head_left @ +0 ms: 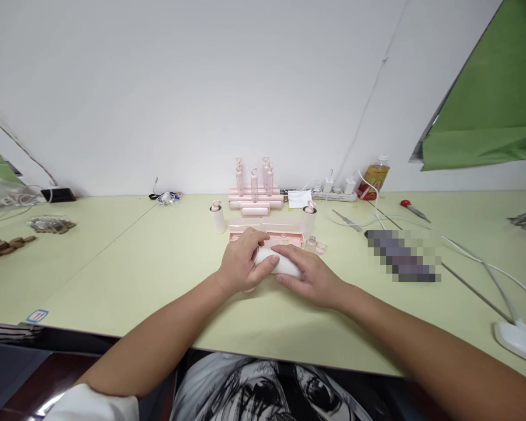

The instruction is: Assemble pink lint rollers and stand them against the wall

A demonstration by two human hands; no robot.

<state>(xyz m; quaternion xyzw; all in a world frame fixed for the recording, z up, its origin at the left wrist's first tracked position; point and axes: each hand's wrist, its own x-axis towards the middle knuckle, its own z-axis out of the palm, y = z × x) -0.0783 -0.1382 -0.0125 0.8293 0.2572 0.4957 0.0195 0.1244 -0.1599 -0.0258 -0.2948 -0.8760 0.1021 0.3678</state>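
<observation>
Head view shows a smooth white cylinder [284,263] lying on its side, tilted slightly down to the right, at the centre of the frame just below a pink tray [284,235]; its left end shows a rim (the rest is partly hidden by fingers). The left hand [243,263] is curled round the left end, thumb along the front; the right hand [312,275] wraps the right end, thumb below and fingers above, so both are closed on it. A small clear jar [310,244] sits near the right fingers, and white canisters [218,220] stand upright at upper left and upper right of the hands. Pale tabletop [158,263] spreads left and toward the front edge, lower centre.
</observation>
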